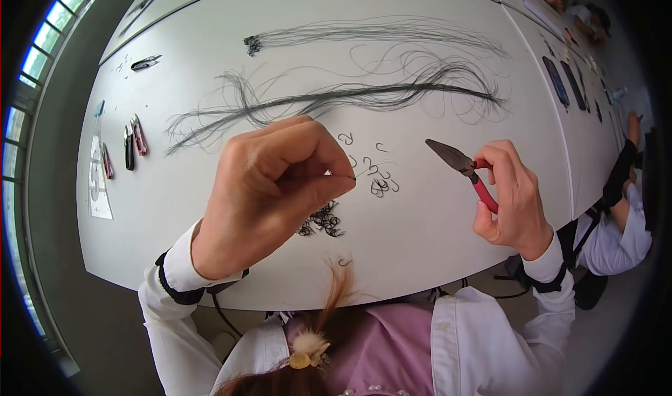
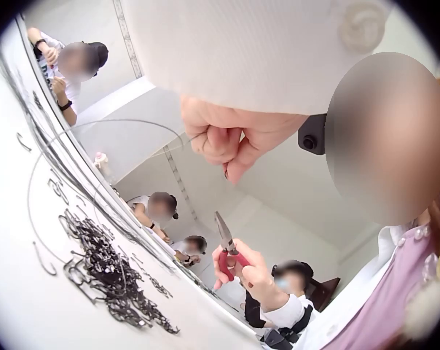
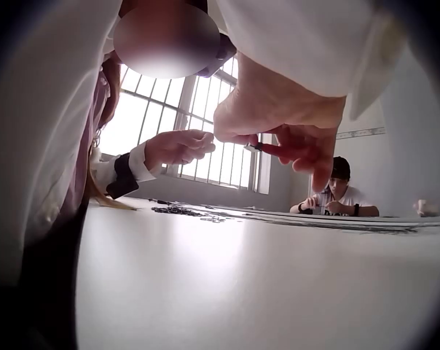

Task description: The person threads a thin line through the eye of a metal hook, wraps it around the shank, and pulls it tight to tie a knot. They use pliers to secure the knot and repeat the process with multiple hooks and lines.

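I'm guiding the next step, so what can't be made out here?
Head: part of the dark pile, behind the left hand.
Head: the full shape of the tiny dark piece, mostly covered by pinching fingertips.
Right wrist: part of the pliers, behind the right hand.
Right wrist: single pieces in the pile, too small, seen edge-on.

My head view faces down on the counter; my low, nearer wrist views face across it, sharing the pliers.
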A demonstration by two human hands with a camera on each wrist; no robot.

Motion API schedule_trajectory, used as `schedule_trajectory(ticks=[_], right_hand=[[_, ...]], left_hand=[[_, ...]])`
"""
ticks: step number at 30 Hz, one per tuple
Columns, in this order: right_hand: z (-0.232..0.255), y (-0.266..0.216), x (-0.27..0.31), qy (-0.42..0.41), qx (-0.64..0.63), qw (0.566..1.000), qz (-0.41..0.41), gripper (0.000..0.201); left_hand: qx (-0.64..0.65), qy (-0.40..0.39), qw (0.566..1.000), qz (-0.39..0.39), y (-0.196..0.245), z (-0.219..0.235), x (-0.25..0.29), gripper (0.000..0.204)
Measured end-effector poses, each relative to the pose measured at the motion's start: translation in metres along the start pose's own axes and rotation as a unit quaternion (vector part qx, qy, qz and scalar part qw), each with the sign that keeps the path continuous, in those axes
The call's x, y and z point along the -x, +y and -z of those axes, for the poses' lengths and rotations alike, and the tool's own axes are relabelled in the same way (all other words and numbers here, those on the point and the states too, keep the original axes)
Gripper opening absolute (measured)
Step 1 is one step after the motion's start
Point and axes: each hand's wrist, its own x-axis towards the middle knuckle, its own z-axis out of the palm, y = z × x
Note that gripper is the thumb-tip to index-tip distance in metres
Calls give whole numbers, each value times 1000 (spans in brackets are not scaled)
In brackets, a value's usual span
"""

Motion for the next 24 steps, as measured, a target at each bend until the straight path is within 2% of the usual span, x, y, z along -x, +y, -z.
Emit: schedule_trajectory(ticks=[1,3,5,7,9,11,12,14,17,24], right_hand=[[4,-1,-5,0,0,1000,-1,46],[7,-5,-15,90,44,991,90,48],[5,-7,-24,111,38,987,111,46],[3,-6,-33,147,70,969,186,43],[1,-6,-35,150,68,970,179,41],[3,1,-35,127,135,963,195,45],[1,-1,-37,127,134,963,197,45],[-3,-8,-41,146,40,977,152,48],[-1,-9,-47,152,85,972,159,47],[-6,-9,-49,124,96,976,148,40]], left_hand=[[-11,-10,1000,3,0,1,0,13],[-23,-23,999,6,0,2,0,13],[-38,-33,999,-4,1,2,0,13],[-42,-34,998,-14,1,2,0,13],[-44,-34,998,-24,0,2,0,14],[-44,-41,998,-21,-1,3,-1,14],[-44,-39,998,-21,-1,3,-1,14],[-33,-44,998,-11,-1,3,-1,13],[-25,-44,999,-4,-1,3,-1,13],[-44,-45,998,-12,2,2,-1,13]])
